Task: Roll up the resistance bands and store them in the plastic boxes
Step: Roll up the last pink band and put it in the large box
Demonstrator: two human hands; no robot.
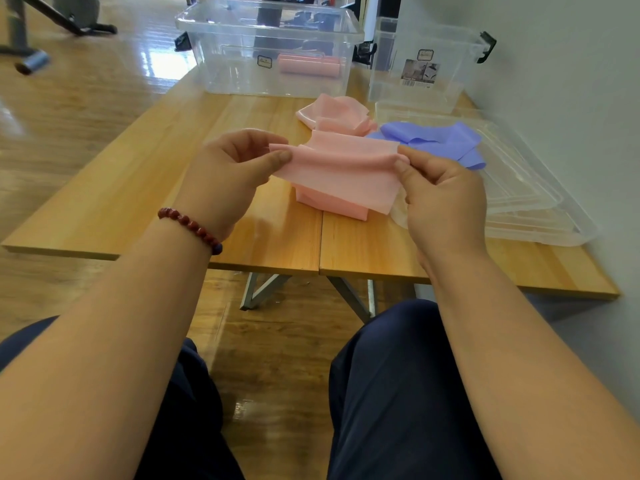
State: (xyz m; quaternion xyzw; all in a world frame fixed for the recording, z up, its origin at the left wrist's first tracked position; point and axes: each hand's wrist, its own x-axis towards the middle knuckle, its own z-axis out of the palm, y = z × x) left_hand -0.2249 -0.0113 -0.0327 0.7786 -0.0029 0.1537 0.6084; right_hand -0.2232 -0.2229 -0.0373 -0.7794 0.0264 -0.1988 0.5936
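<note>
Left hand (235, 168) pinches the left edge of a pink resistance band (343, 168) between thumb and curled fingers; right hand (440, 195) pinches the right edge the same way, so both hands are grasping the same strip. The band is held just above the wooden table (138, 188), near its front edge, spread flat between the two hands. Material is thin, matte, pale pink and sheet-like, with soft creases bunching at both pinched ends and a loose corner hanging down by the right hand. Below it more pink band lies folded in flat layers on the table top. A second crumpled pink heap (336, 116) sits further back, just beside a purple band (440, 140) that lies loose and partly over the edge of the clear lids (526, 202) stacked on the right (cannot tell whether the heap is the same strip as the held one). At the far end stands a large clear plastic box (270, 29), open, with a rolled pink band (310, 65) lying inside against its front wall. To its right is a smaller clear box (415, 64) with black latches and a printed label on its front. A dark red bead bracelet (190, 225) is on the left wrist. Dark trousers show at the bottom, over a glossy wood floor.
</note>
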